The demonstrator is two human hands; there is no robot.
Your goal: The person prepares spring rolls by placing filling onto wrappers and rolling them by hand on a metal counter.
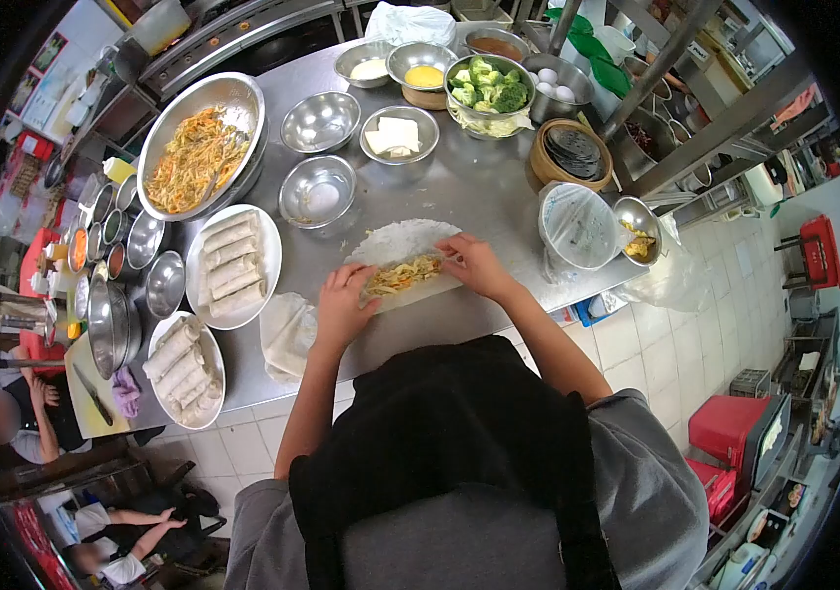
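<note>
A thin round spring roll wrapper (402,236) lies on the steel table in front of me, its near edge folded up against a line of shredded vegetable filling (405,276). My left hand (346,303) grips the wrapper's left end, fingers bent over the edge. At the opposite end, my right hand (477,265) has its fingertips closed on the wrapper beside the filling. A stack of loose wrappers (289,336), partly under cloth or plastic, sits left of my left forearm. Rolled spring rolls lie on two white oval plates, the upper plate (270,239) and the lower plate (215,366).
A large bowl of shredded filling (199,147) stands at the back left. Metal bowls hold broccoli (489,87), white blocks (393,136) and eggs (551,87). A plastic-lined container (580,228) is at right. A knife (93,395) lies on a board; two people are at lower left.
</note>
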